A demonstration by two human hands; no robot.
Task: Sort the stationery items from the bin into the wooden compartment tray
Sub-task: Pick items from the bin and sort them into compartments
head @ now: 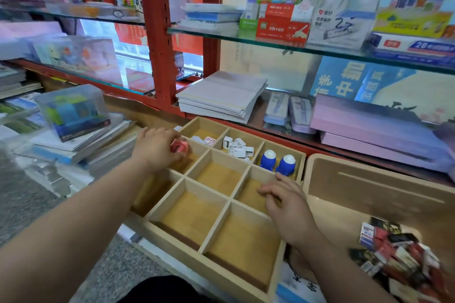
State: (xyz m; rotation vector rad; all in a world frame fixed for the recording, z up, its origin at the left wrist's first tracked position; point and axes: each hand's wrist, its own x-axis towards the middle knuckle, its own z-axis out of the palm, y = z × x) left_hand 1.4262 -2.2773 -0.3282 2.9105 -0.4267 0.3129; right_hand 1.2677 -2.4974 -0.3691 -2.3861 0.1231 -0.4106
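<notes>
Two bare forearms show, uncovered from the frame edge to the wrists. The left forearm point(81, 224) looks broad and smooth, widened by the lens near the bottom corner; the right forearm point(338, 275) looks slimmer. The left grip point(157, 147) and the right grip point(285, 206) are bare hands with short, rounded fingers; the nails are too blurred to judge. At the bottom edge lies a rounded patch of plain black garment point(160, 289), its kind unclear.
</notes>
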